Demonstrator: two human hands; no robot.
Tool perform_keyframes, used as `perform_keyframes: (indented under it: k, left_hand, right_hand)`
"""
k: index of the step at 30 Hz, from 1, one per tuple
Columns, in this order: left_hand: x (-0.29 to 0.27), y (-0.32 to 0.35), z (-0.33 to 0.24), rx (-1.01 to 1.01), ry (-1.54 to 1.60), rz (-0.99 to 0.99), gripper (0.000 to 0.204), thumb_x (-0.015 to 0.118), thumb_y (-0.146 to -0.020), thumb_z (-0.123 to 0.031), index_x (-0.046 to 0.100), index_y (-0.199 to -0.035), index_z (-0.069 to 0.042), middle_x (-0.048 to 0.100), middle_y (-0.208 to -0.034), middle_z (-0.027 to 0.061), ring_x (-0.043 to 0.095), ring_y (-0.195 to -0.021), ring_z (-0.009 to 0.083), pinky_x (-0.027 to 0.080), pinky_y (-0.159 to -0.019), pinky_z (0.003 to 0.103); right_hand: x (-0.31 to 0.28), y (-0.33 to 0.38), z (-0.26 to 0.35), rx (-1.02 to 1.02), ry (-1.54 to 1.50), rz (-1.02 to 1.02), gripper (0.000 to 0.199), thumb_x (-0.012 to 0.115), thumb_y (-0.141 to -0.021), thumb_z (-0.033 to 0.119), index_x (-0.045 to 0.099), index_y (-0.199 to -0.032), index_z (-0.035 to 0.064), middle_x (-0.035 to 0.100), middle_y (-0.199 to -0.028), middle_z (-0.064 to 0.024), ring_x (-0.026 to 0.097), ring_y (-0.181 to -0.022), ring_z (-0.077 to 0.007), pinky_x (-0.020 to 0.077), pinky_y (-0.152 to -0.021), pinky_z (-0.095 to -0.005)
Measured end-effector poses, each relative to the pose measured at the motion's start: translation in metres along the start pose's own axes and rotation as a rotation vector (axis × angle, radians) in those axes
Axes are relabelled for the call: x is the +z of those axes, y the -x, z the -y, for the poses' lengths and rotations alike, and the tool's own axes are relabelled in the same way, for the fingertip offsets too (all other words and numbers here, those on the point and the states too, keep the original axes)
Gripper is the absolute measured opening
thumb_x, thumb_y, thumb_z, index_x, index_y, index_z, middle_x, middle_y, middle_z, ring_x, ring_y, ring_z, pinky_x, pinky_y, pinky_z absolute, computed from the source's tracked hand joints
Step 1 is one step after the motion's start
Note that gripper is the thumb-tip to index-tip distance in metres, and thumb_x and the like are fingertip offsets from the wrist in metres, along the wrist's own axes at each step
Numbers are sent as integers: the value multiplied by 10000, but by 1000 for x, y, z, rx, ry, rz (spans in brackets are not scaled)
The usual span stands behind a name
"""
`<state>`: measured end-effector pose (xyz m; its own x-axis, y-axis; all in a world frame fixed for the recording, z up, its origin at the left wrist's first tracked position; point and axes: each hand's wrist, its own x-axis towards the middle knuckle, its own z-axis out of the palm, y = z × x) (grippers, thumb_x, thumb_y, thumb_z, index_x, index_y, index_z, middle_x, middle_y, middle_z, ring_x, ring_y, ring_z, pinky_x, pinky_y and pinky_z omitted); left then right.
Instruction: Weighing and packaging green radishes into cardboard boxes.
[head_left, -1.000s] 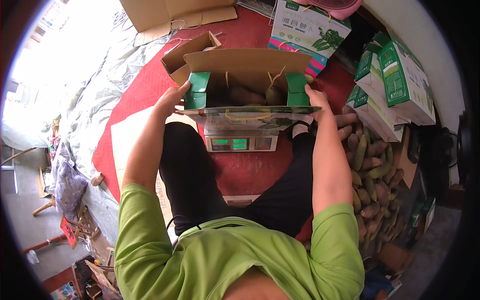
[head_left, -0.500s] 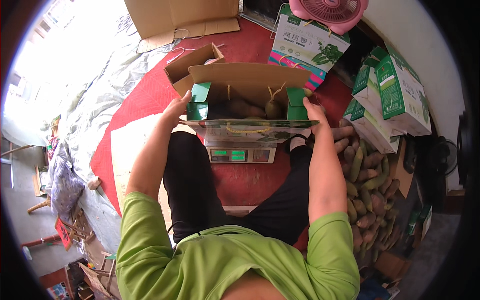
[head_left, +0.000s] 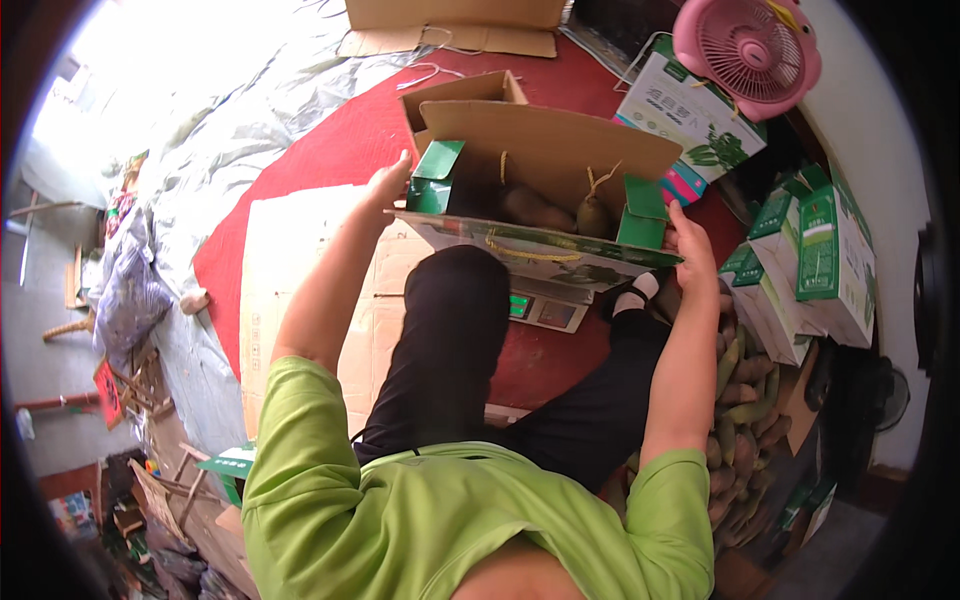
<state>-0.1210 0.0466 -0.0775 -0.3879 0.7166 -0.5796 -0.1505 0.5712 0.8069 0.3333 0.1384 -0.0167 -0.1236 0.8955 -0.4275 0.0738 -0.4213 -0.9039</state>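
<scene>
An open carton (head_left: pixel 550 135) with green end flaps and yellow rope handles stretches crosswise in front of me, its lid raised at the far side. Inside lie several radishes (head_left: pixel 593 215), partly hidden by the walls. At the carton's left end is my left hand (head_left: pixel 392 180), fingers against the side. My right hand (head_left: pixel 690 245) grips the opposite end by the green flap. Beneath the carton sits a digital scale (head_left: pixel 553 313) with a lit green display, partly covered by my left leg. Whether the carton rests on the scale I cannot tell.
Loose radishes (head_left: pixel 745 400) are heaped at right, below upright green-and-white cartons (head_left: pixel 835 260). A pink fan (head_left: pixel 755 50) stands at the back right beside another printed carton (head_left: pixel 690 115). Behind my carton is a smaller brown box (head_left: pixel 465 100). Flattened cardboard (head_left: pixel 290 270) covers the red mat at left.
My view has turned, so the carton and the things around it appear farther right and slanted. My left knee now hides part of the scale. Both hands stay at the carton's ends.
</scene>
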Motion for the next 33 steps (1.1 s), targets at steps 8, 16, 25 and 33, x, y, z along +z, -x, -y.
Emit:
perform_keyframes:
  k: [8, 16, 25, 33]
  left_hand:
    - [-130, 44, 6, 29, 153, -130, 616, 480, -893, -593, 577, -1108, -25, 601, -991, 97, 557, -886, 226, 452, -805, 418]
    - [-294, 155, 65, 10, 231, -144, 630, 412, -910, -615, 603, -1133, -58, 642, -1014, 57, 562, -915, 188, 465, -829, 395]
    - [-430, 268, 192, -254, 99, -207, 585, 384, -897, -649, 607, -1180, -188, 615, -1168, -42, 507, -1093, 125, 333, -955, 400]
    - [-512, 344, 319, -592, 16, -26, 733, 291, -859, -730, 455, -1370, -230, 529, -1310, -34, 434, -1188, 189, 259, -997, 500]
  right_hand:
    - [110, 20, 35, -32, 109, 167, 462, 592, -884, 467, 587, -1198, 127, 635, -1092, -13, 605, -945, -145, 454, -787, -343]
    - [265, 71, 29, -23, 212, 537, 445, 592, -887, 449, 572, -1188, 121, 618, -1092, -1, 569, -951, -132, 426, -824, -311]
    - [393, 173, -95, 249, 298, 697, 463, 662, -847, 264, 512, -1250, 94, 619, -1072, -72, 598, -989, -171, 519, -781, -365]
    - [416, 294, -215, 717, 446, 834, 737, 736, -726, 141, 316, -1313, -10, 539, -1149, -175, 595, -980, -314, 516, -726, -530]
